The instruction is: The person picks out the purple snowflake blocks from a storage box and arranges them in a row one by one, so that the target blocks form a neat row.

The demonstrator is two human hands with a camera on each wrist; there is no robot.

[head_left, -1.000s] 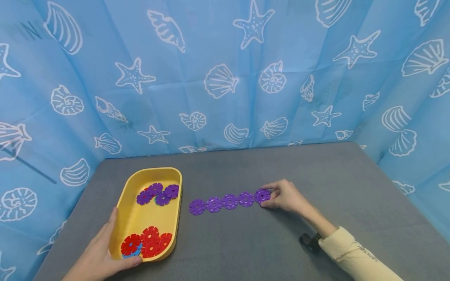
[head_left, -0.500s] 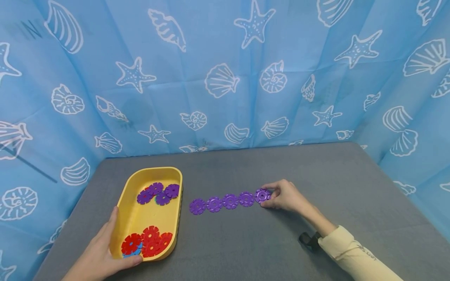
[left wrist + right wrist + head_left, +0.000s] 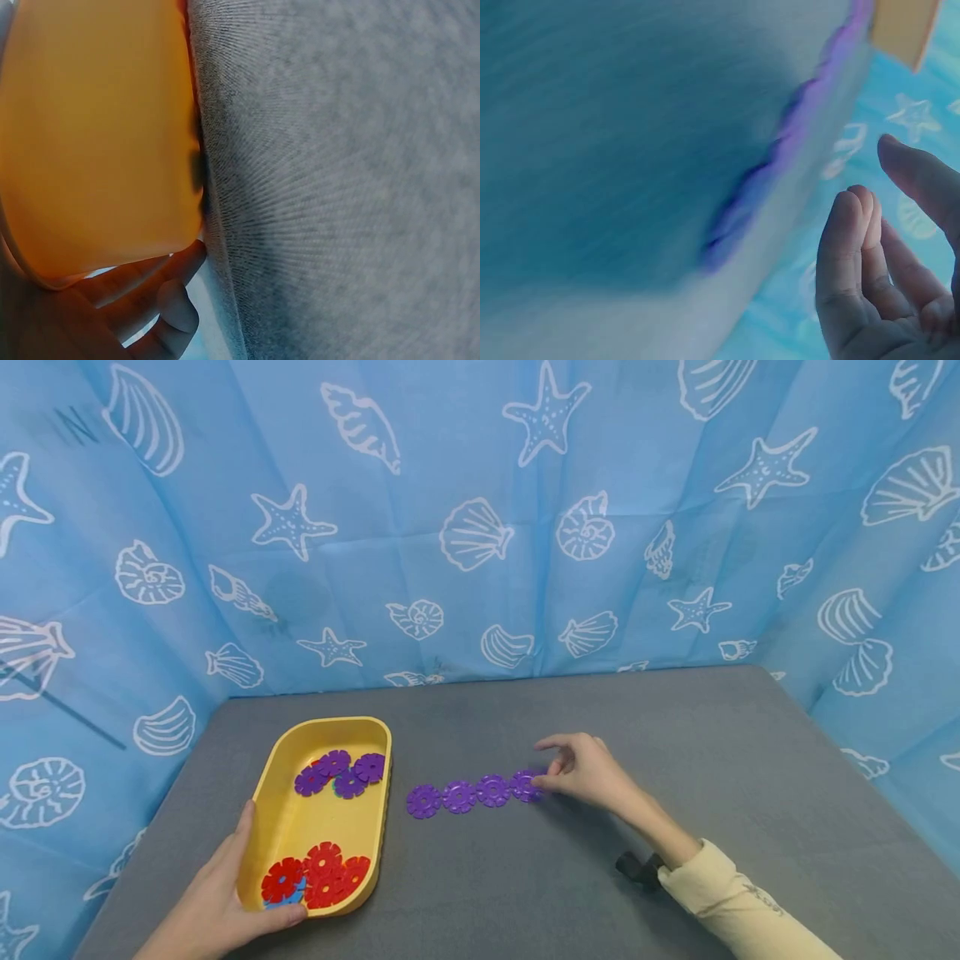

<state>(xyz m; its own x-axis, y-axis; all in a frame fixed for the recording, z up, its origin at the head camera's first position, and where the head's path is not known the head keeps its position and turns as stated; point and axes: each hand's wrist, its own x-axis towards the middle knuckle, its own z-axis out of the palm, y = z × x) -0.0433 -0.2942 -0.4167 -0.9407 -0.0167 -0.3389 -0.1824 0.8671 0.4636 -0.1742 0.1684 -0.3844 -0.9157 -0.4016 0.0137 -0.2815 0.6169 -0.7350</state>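
My left hand point(image 3: 213, 889) grips the near left corner of a yellow plastic tray point(image 3: 315, 814), thumb along its near edge and fingers against its left side. In the left wrist view the fingers point(image 3: 124, 289) bend at the tray wall point(image 3: 97, 150). My right hand point(image 3: 588, 772) hovers over the right end of a row of purple notched flower discs point(image 3: 459, 796), covering the end disc. In the right wrist view that hand point(image 3: 889, 277) has thumb and fingers spread apart, holding nothing, with the purple row point(image 3: 780, 154) beside it.
Inside the tray, several purple discs point(image 3: 335, 762) lie at the far end and several red discs point(image 3: 324, 862) at the near end, over a blue one point(image 3: 288, 893). A blue shell-print curtain point(image 3: 480, 527) hangs behind the grey table point(image 3: 495, 885).
My right hand has let go of the end purple disc, lifted a little and moved left over the row, fingers parting. The left hand stays on the tray.
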